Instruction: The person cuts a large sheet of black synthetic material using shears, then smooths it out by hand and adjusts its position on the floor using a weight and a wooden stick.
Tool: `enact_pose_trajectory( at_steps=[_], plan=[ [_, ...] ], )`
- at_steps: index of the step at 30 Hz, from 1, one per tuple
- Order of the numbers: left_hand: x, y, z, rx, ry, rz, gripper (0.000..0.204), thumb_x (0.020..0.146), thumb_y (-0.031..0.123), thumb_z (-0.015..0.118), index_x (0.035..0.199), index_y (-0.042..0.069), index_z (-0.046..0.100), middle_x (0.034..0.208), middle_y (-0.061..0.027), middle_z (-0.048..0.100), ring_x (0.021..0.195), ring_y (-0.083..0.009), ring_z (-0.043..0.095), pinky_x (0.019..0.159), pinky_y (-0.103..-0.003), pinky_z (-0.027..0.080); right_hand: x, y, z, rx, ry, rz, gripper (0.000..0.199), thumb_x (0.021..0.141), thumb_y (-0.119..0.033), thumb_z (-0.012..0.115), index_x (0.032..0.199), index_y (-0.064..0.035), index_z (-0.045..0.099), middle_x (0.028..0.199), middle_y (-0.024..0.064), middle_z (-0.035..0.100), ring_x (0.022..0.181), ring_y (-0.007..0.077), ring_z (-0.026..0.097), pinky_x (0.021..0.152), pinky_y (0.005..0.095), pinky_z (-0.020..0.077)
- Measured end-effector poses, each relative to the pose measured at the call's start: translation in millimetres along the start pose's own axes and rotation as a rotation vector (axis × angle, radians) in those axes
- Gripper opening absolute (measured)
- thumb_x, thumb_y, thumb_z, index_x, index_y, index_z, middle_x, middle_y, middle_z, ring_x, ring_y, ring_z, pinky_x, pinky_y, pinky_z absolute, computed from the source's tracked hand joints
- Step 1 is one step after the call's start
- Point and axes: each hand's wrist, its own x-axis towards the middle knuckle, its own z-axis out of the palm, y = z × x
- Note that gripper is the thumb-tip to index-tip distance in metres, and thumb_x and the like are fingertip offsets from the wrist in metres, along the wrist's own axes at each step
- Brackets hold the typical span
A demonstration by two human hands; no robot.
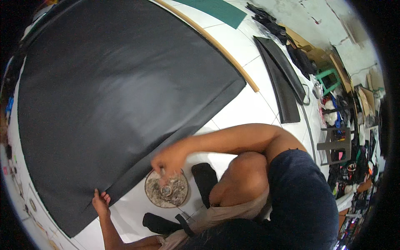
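A large black sheet, smooth and leather-like, lies on the floor with a folded strip along its near edge. My left hand rests on that edge near the lower left corner, fingers apart and nothing visible in them. Smeared by motion, my right hand is curled above a round block with a rough, mottled grey-brown top. Whatever its fingers hold is too blurred to name. A small ring-shaped thing sits on the block, just below the right hand.
A curved wooden strip runs along the sheet's far right edge. Folded black pieces and a green sheet lie on white tiles. Green and grey stools stand at right beside clutter. My dark-covered feet flank the block.
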Motion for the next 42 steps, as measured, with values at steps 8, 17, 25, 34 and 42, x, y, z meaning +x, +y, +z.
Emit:
enact_pose_trajectory(
  at_steps=[8, 17, 25, 34, 42],
  plan=[
    [-10.2, 10.4, -13.0, -0.154, 0.196, 0.01, 0.088, 0.084, 0.06, 0.065, 0.145, 0.005, 0.034, 0.101, -0.0129, 0.054, 0.093, -0.0223, 0.055, 0.086, -0.035, 0.047, -168.6, 250.9, -94.3, -0.016, 1.611, 1.075, 0.057, 0.088, -0.047, 0.062, 0.1, 0.0083, 0.064, 0.097, 0.0252, 0.067, 0.094, 0.0292, 0.068, 0.078, 0.0429, 0.0549],
    [7.2, 16.0, -47.9, -0.045, 0.255, 0.294, 0.062, 0.089, 0.037, 0.063, 0.134, 0.001, 0.041, 0.106, -0.0129, 0.052, 0.085, -0.0191, 0.054, 0.068, -0.031, 0.049, -181.0, 312.0, -99.0, 1.319, 1.963, 0.461, 0.039, 0.082, -0.036, 0.075, 0.09, -0.0002, 0.063, 0.081, 0.0081, 0.057, 0.072, 0.0205, 0.059, 0.06, 0.0359, 0.0543],
    [13.8, -11.1, -84.6, 0.738, 0.19, 0.495, 0.054, 0.098, 0.045, 0.049, 0.109, -0.006, 0.062, 0.072, -0.0121, 0.06, 0.056, -0.0198, 0.048, 0.053, -0.034, 0.045, -180.5, 335.3, -91.8, 0.798, 2.157, 0.881, 0.05, 0.076, -0.037, 0.077, 0.1, 0.0049, 0.064, 0.103, 0.0187, 0.067, 0.096, 0.0326, 0.064, 0.084, 0.0388, 0.0494],
    [-50.4, 14.8, -7.6, -0.039, 0.371, 0.023, 0.022, 0.09, 0.017, 0.067, 0.087, -0.002, 0.054, 0.075, -0.0072, 0.048, 0.064, -0.0193, 0.042, 0.057, -0.038, 0.038, -196.7, 351.0, -53.6, 0.59, 2.166, 1.095, 0.055, 0.081, -0.046, 0.067, 0.105, 0.0041, 0.066, 0.107, 0.026, 0.066, 0.104, 0.0395, 0.063, 0.091, 0.0415, 0.0484],
    [-58.3, 8.7, -9.2, 0.032, 0.525, 0.043, 0.027, 0.092, 0.02, 0.063, 0.087, -0.004, 0.051, 0.082, -0.0087, 0.049, 0.069, -0.0213, 0.042, 0.061, -0.041, 0.039, -191.9, 330.9, -48.0, 0.545, 2.09, 1.116, 0.049, 0.087, -0.044, 0.061, 0.096, 0.0031, 0.067, 0.104, 0.0264, 0.067, 0.102, 0.0416, 0.063, 0.088, 0.0461, 0.0488]
  ],
)
